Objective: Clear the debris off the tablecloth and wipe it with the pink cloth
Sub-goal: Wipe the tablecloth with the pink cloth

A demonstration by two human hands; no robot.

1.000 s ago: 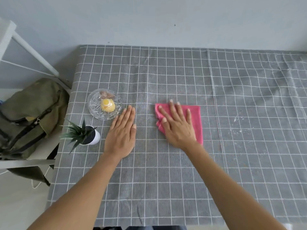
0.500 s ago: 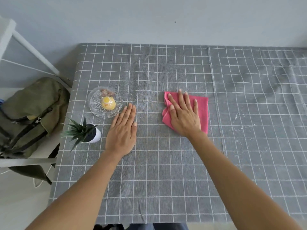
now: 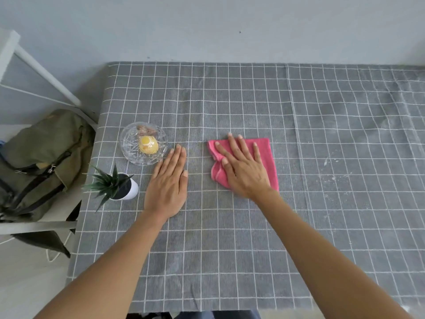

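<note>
A grey checked tablecloth (image 3: 230,100) covers the table. My right hand (image 3: 243,171) lies flat with spread fingers on a folded pink cloth (image 3: 268,153), pressing it onto the tablecloth near the middle. My left hand (image 3: 167,185) rests palm down on the tablecloth to the left of the cloth, fingers together, holding nothing. White crumbs and smears (image 3: 327,161) dot the fabric to the right of the cloth.
A cut-glass dish (image 3: 128,139) with a yellow cupcake (image 3: 148,145) stands just beyond my left hand. A small potted plant (image 3: 132,191) sits near the left table edge. An olive backpack (image 3: 41,157) lies on a white seat beside the table. A grey wall backs the table.
My right hand slid the pink cloth right and away, then back left and a little nearer. My left hand has stayed in place.
</note>
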